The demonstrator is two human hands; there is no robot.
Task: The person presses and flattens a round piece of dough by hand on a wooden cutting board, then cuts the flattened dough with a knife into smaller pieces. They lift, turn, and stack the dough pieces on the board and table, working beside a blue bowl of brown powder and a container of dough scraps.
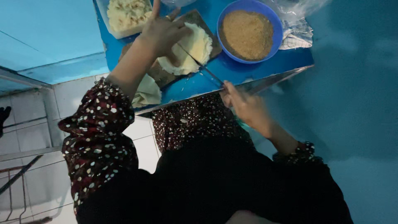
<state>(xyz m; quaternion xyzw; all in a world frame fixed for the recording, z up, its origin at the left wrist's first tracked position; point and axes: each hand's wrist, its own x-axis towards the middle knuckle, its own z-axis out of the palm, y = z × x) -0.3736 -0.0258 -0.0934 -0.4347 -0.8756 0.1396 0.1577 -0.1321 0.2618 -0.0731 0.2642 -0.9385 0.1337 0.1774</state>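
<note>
Left hand [163, 31] lies flat, fingers spread, pressing the pale folded dough sheet [188, 50] onto the dark wooden cutting board [159, 74], which lies near the front edge of the blue table [248, 68]. Right hand [242, 103], just off that front edge, is closed around the handle of a thin dark-bladed knife [199, 64]; the handle itself is hidden in the grip.

Knife's long axis runs diagonally, handle at the front edge and tip pointing toward the far-left corner, with the blade laid across the dough. The dough's longer side runs crosswise to the blade.

To cut well, judged from here: keep the left fingertips back from the blade line, hold the dough down evenly so it doesn't drag, and draw the blade along its own axis rather than chopping.

Blue round plastic bowl of brown crumbs [248, 35] sits right of the board, white rectangular tub of pale mash [126, 14] at the far-left side. Another pale sheet [147, 93] hangs over the front-left edge.
</note>
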